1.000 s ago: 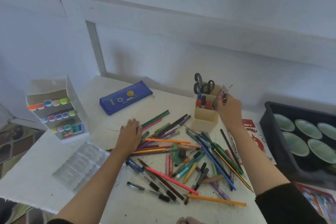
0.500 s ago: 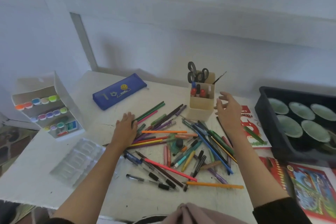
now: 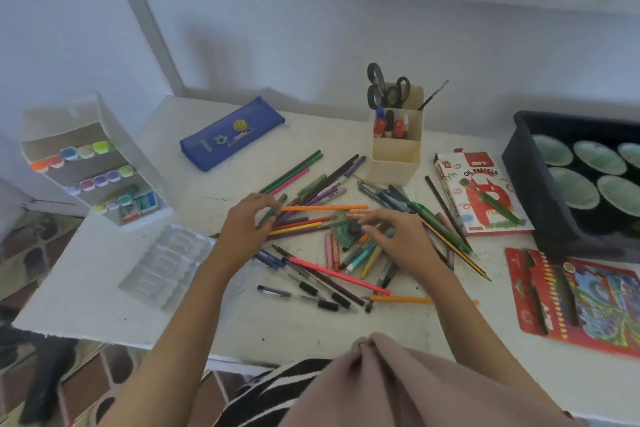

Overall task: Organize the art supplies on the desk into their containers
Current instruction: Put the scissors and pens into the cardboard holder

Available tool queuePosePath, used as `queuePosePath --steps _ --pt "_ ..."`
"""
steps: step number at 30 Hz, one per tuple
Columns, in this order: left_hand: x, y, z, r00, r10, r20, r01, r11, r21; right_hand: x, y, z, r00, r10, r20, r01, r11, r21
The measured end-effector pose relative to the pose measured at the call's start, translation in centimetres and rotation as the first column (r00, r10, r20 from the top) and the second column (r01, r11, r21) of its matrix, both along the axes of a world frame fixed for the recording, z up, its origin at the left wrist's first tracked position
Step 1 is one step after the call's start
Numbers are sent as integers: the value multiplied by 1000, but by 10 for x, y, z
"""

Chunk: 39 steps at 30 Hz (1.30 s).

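A loose pile of coloured pencils, pens and markers point(image 3: 332, 253) lies in the middle of the white desk point(image 3: 104, 295). My left hand point(image 3: 242, 232) hovers over the pile's left side and pinches the left end of an orange pencil point(image 3: 325, 207), which lies level above the pile. My right hand point(image 3: 394, 239) is over the middle of the pile with its fingers spread and curled, holding nothing. Behind the pile stands a cream pen holder point(image 3: 393, 163) with black scissors point(image 3: 386, 90), glue sticks and a brush in it.
A blue pencil case point(image 3: 232, 135) lies at the back left. A white marker rack point(image 3: 100, 166) and a clear plastic tray point(image 3: 166, 263) sit at the left. At the right are an oil pastels box point(image 3: 481, 198), a red pencil pack point(image 3: 585, 302) and a black bin point(image 3: 530, 184) of green bowls.
My right hand came back from the pen holder to the pile, empty. My left hand rose off the pile and pinched the orange pencil. The view tilted down.
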<state>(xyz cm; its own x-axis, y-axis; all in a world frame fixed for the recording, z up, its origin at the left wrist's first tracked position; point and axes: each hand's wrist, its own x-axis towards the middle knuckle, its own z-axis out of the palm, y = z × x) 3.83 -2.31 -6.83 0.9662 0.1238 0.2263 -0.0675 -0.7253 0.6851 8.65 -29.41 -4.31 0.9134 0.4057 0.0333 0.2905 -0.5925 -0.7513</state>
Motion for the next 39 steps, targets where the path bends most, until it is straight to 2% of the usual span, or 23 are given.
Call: queuePosePath --steps 4,8,11,15,21,24,28,31,34,39 --pt "-33 16 2 997 40 -70 -37 999 39 -20 45 -3 972 234 -24 -235 970 -57" --pt "-60 26 8 985 0 -175 20 994 110 -37 76 -13 945 323 -58 -328 921 -211" --pt "-76 31 7 963 -36 -267 84 982 170 -44 88 -17 928 367 -60 -367 876 -314" --pt "-87 24 2 955 -75 -288 134 972 192 -45 95 -15 909 416 -21 -381 810 -446" --pt "-88 11 -5 951 -48 -307 119 970 214 -47 100 -18 913 407 16 -352 807 -473" --pt "-83 11 -7 961 -47 -271 108 971 213 -43 97 -19 941 334 -50 -327 863 -385" --pt "-77 20 -13 983 -75 -168 101 983 155 -31 85 -17 957 227 -183 -247 964 -95" --pt "-68 23 -10 990 -18 -139 13 999 -35 -22 77 -10 961 149 -234 -142 989 50" --pt "-58 21 1 988 31 -148 -66 968 -241 -13 68 -4 952 67 -300 -30 992 126" --pt "-36 18 13 987 132 -88 -157 902 -401 6 50 4 924 -64 -377 172 950 262"
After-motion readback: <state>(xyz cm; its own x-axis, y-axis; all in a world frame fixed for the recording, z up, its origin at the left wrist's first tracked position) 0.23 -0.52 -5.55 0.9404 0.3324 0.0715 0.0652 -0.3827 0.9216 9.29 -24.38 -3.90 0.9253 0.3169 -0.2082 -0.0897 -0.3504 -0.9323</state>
